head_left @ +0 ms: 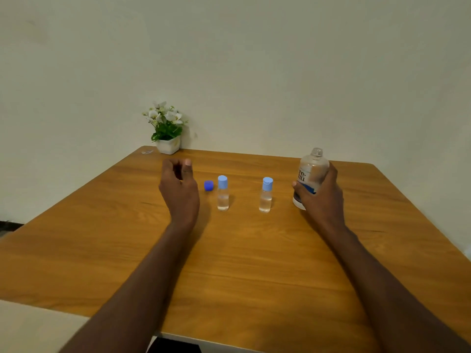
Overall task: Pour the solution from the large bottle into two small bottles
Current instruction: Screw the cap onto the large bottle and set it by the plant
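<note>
My right hand (321, 197) grips the large clear bottle (312, 171), which has a white and blue label and an open, uncapped neck; it stands nearly upright at the right of the table. Two small clear bottles with light blue caps stand in the middle: one on the left (223, 193) and one on the right (265, 196), each holding some clear liquid. A dark blue cap (208, 185) lies on the table just left of the left small bottle. My left hand (179, 186) hovers beside that cap, fingers loosely curled and holding nothing.
A white pot of white flowers (167, 131) stands at the far edge of the wooden table (242, 263), against the wall. A small clear scrap (147, 152) lies near the far left corner. A pale surface (33, 327) borders the table at the near left.
</note>
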